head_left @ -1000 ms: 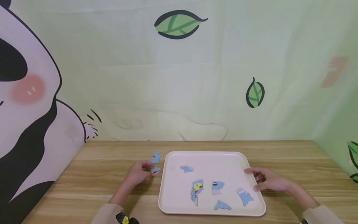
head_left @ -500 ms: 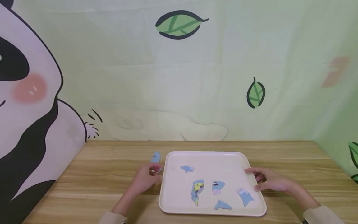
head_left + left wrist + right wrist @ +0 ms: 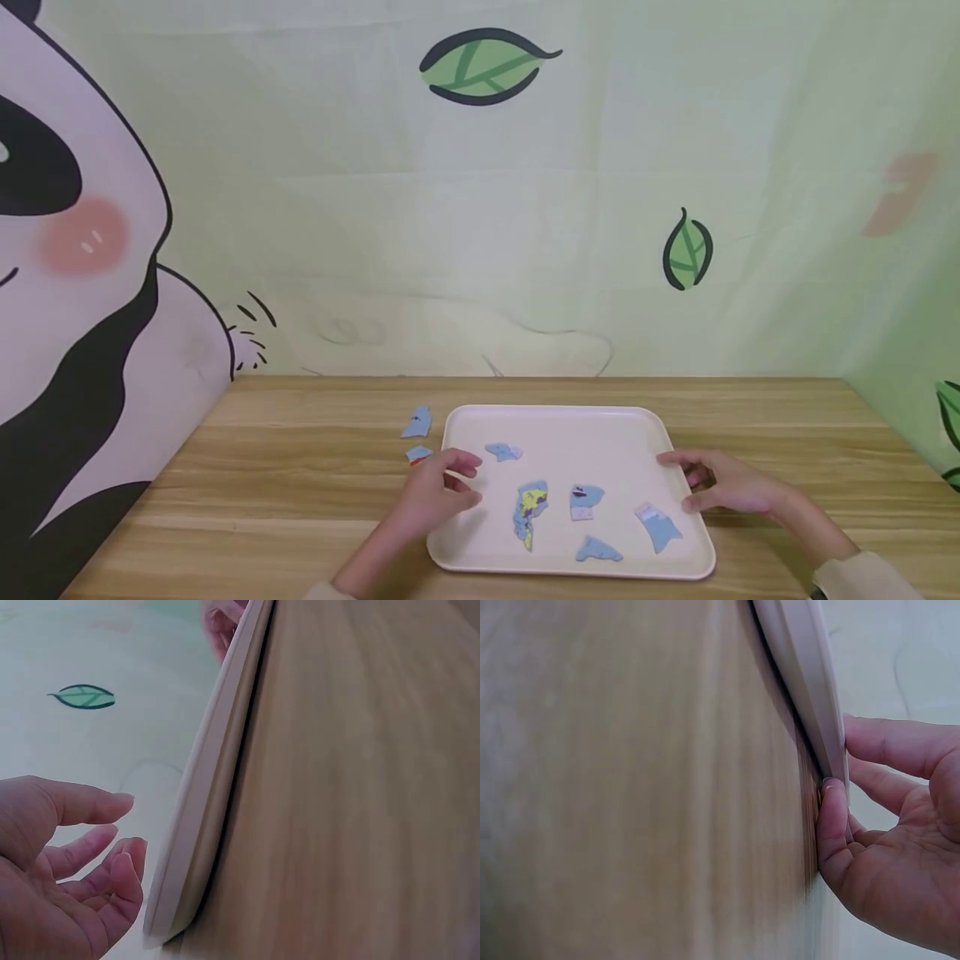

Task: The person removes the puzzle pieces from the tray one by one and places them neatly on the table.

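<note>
A white tray (image 3: 577,442) lies on the wooden table with several flat blue puzzle pieces on it. Its right rim is gripped by my right hand (image 3: 727,483); the right wrist view shows thumb and a curled finger at the rim (image 3: 810,675). My left hand (image 3: 437,492) hovers over the tray's left edge, fingers loosely bent and holding nothing. Beneath its reach is a yellow-and-blue piece (image 3: 531,502); a small blue piece (image 3: 502,452) lies farther back. Just behind the left hand, a piece with a red edge (image 3: 418,454) rests on the table.
Another blue piece (image 3: 417,422) lies on the table left of the tray. Farther right on the tray are a blue-and-pink piece (image 3: 583,502), a fin-shaped piece (image 3: 598,549) and a forked piece (image 3: 658,527). A printed cloth wall (image 3: 375,208) rises behind the table.
My left hand has moved right and toward me, from the red-edged piece on the table to over the tray's left edge. That piece shifted slightly. The right hand stays on the tray.
</note>
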A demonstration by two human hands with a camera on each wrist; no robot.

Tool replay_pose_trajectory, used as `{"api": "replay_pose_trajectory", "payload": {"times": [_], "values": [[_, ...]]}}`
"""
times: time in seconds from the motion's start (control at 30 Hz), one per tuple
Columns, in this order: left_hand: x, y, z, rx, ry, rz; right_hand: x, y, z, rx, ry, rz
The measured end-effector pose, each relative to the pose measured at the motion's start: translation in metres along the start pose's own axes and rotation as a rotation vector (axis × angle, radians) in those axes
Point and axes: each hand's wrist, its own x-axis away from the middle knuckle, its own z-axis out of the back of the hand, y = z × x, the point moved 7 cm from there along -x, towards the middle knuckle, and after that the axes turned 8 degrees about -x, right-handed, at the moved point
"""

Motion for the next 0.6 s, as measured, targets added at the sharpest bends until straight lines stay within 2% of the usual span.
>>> {"api": "replay_pose_trajectory", "payload": {"times": [0.17, 0.27, 0.47, 0.6], "values": [[0.0, 0.007, -0.013, 0.004, -0.038, -0.029, 0.001, 0.0, 0.0, 0.006, 0.01, -0.008], [0.0, 0.012, -0.022, 0.001, -0.072, -0.025, 0.002, -0.001, 0.0, 0.009, 0.013, -0.01], [0.0, 0.019, -0.037, -0.057, -0.12, -0.035, 0.001, -0.002, 0.0, 0.018, 0.012, -0.002], [-0.001, 0.019, -0.046, -0.101, -0.156, -0.016, 0.001, -0.002, 0.0, 0.025, 0.011, 0.0]]}}
